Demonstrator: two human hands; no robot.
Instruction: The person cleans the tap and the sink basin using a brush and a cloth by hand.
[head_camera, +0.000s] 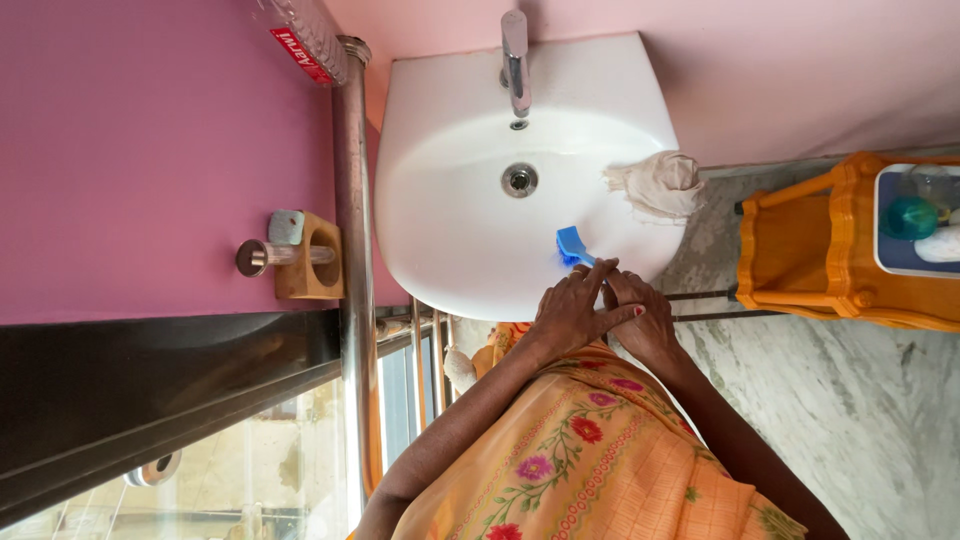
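Both my hands meet at the near rim of a white wash basin (440, 220). My left hand (568, 312) stretches its fingers to the near end of a small blue plastic object (570, 245) that lies on the inner slope of the basin, and seems to pinch it. Pressed against the left fingers, my right hand (642, 318) has its fingertips at the same spot; its grip is hidden. My orange flowered garment (590, 460) fills the lower middle.
A chrome tap (516, 60) and drain (519, 179) sit at the basin's far side. A crumpled pale cloth (660, 185) lies on its right rim. An orange wooden stand (800, 250) with bottles is on the marble floor (850, 400) at right. A steel pipe (352, 200) and purple wall are at left.
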